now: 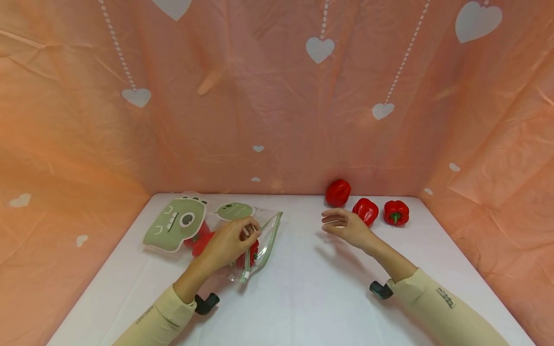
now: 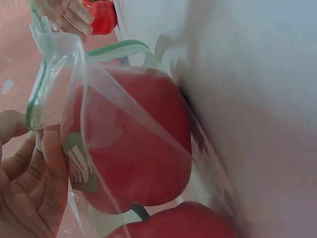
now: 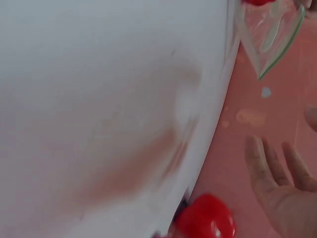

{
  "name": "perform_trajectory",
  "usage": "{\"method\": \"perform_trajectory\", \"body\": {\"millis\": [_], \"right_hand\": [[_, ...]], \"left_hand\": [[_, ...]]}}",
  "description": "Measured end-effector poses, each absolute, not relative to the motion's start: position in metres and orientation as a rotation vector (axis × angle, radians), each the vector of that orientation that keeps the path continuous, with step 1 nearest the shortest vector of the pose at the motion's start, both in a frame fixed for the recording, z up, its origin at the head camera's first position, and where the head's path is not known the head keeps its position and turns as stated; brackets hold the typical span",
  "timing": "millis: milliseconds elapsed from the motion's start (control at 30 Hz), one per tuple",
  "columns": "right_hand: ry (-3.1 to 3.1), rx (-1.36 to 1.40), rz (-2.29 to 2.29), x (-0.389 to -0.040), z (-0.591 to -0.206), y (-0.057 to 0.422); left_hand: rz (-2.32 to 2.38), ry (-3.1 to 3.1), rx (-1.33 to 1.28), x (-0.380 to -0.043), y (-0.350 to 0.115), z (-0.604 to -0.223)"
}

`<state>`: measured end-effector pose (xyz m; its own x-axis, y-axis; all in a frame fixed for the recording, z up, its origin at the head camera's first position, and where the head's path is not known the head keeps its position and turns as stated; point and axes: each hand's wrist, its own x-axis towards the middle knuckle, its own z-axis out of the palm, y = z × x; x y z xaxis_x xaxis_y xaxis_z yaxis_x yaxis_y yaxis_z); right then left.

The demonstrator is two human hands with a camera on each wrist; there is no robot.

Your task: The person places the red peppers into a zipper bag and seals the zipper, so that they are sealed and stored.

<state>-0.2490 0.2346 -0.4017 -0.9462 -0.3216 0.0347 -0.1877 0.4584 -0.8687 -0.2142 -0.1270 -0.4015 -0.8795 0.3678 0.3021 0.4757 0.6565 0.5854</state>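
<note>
My left hand [image 1: 231, 241] pinches the upper edge of a clear zip bag [image 1: 269, 240] with green trim, holding its mouth up. Printed on the bag is a green one-eyed monster [image 1: 175, 225]. Red bell peppers lie inside; a large bell pepper [image 2: 133, 144] shows through the film in the left wrist view, with a second bell pepper [image 2: 173, 223] behind it. My right hand [image 1: 349, 229] hovers over the table with fingers loosely bent and nothing in them. Just past it is a red bell pepper [image 1: 366, 211], partly covered by the hand.
Another red bell pepper [image 1: 338, 193] stands at the table's back edge, and one more bell pepper [image 1: 396, 213] lies to the right, stem facing forward. A white cloth covers the table [image 1: 298, 298]. Orange curtains [image 1: 277, 96] with white hearts enclose the back and sides.
</note>
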Motion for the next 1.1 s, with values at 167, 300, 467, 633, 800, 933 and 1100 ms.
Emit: {"method": "perform_trajectory", "body": {"millis": [167,300,467,633,800,933,1100], "right_hand": [[2.63,-0.525,-1.454,-0.251,-0.4,0.254],[2.695,-0.606,-1.411,-0.254,-0.4,0.268],[2.756,-0.718,-1.325,-0.259,-0.399,0.286],[2.825,-0.732,-1.228,-0.263,-0.395,0.302],[2.917,-0.728,-1.145,-0.266,-0.395,0.313],[2.967,-0.713,-1.088,-0.269,-0.394,0.32],[3.019,-0.7,-0.985,-0.273,-0.395,0.328]], "left_hand": [[-1.026,-2.698,-0.716,-0.214,-0.128,-0.402],[-1.029,-2.692,-0.72,-0.214,-0.128,-0.402],[-1.026,-2.692,-0.717,-0.214,-0.129,-0.402],[-1.021,-2.693,-0.717,-0.214,-0.128,-0.402],[-1.023,-2.693,-0.72,-0.214,-0.128,-0.402],[-1.022,-2.692,-0.725,-0.214,-0.128,-0.402],[-1.014,-2.695,-0.728,-0.215,-0.129,-0.402]]}}
